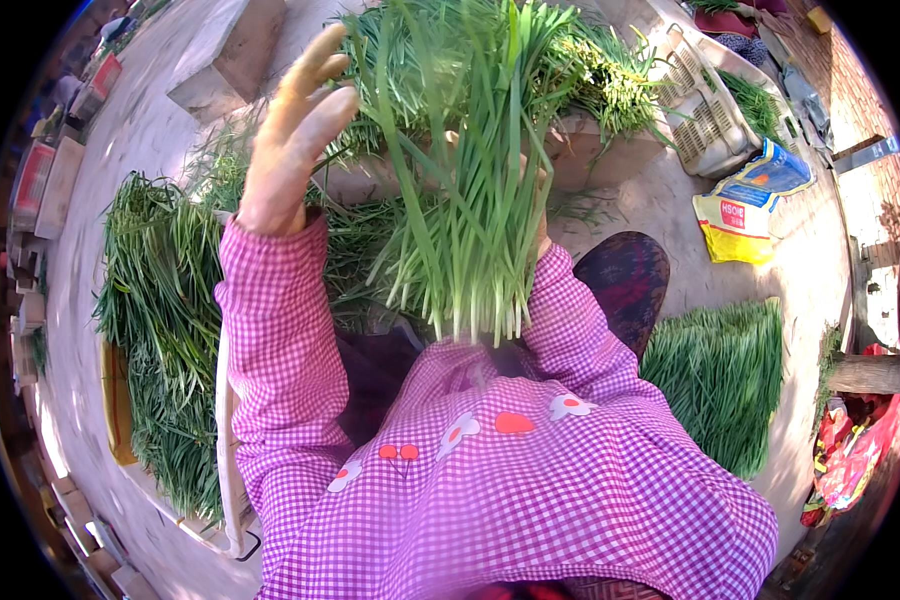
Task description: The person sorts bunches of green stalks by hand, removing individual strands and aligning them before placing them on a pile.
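A bunch of long green garlic chives (480, 202) hangs upright before my chest, with its pale cut ends pointing down towards my checked smock. My right hand (541, 199) grips it from behind and the right side; leaves hide most of that hand. To the left of the leaves, my left hand (296, 135) is raised with its thumb apart from its fingers and nothing in it. It looks pale and dusty, or thinly gloved. Past the bunch, a large heap of chives (390, 82) lies on a low concrete block (592, 154). Loose leaves (360, 247) litter the ground below.
On my left, chives (169, 300) fill a pale crate (229, 450). A neat stack of chives (712, 382) stands by my right side. Farther right are a white plastic basket (709, 105) and a printed sack (742, 206). A concrete block (229, 56) sits at upper left.
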{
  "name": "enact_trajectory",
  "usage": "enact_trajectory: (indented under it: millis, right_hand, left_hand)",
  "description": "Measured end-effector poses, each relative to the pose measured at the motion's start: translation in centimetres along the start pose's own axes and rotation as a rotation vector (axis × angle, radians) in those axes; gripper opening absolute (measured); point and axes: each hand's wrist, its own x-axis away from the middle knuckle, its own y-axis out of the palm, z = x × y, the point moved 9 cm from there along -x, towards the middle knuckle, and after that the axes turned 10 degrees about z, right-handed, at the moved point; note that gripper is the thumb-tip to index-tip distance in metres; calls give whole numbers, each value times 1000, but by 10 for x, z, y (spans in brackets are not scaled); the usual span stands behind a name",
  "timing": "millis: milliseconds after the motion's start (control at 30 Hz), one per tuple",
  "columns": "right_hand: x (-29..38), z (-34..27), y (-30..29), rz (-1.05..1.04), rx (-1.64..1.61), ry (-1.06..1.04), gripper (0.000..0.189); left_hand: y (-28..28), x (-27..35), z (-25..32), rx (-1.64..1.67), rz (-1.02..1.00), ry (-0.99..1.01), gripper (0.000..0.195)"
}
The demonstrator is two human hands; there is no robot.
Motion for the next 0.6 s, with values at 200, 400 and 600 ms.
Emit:
enact_trajectory:
  millis: [200, 400, 600]
  right_hand:
    - [-14, -31, -30, -21, -36, -115, 57]
    - [-13, -21, -35, 35, 230, -134, 56]
    - [-28, -4, -24, 174, 563, -106, 37]
  left_hand:
    - [-120, 105, 25, -113, 828, 148, 46]
    - [-18, 108, -74, 73, 24, -315, 76]
    - [54, 148, -134, 541, -226, -586, 103]
